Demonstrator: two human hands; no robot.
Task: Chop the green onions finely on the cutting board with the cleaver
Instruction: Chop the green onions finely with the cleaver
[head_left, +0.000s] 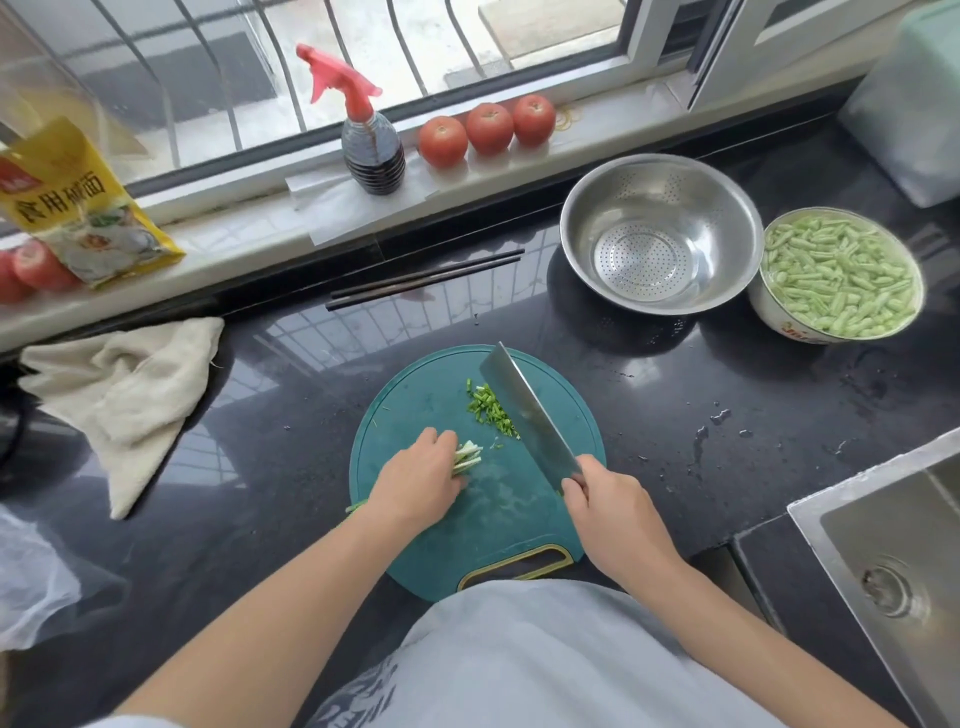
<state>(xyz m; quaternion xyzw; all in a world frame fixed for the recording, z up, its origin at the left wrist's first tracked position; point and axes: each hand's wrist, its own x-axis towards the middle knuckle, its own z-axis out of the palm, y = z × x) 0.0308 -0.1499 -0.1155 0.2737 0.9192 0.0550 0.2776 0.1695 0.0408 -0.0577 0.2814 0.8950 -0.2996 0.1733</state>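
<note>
On the round teal cutting board (415, 545), the left hand (418, 480) presses down a bunch of green onions (467, 457). The right hand (613, 512) grips the shiny cleaver (524, 410) beside a little chopped pile (488, 408). Behind stand a holey metal colander (660, 234), a bowl of beans (836, 275) and a crumpled cloth (124, 395).

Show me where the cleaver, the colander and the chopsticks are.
cleaver (522, 410), head view, middle of the blade's flat side.
colander (647, 260), head view, perforated bottom of the steel bowl.
chopsticks (426, 279), head view, middle of the dark pair lying on the counter.
</note>
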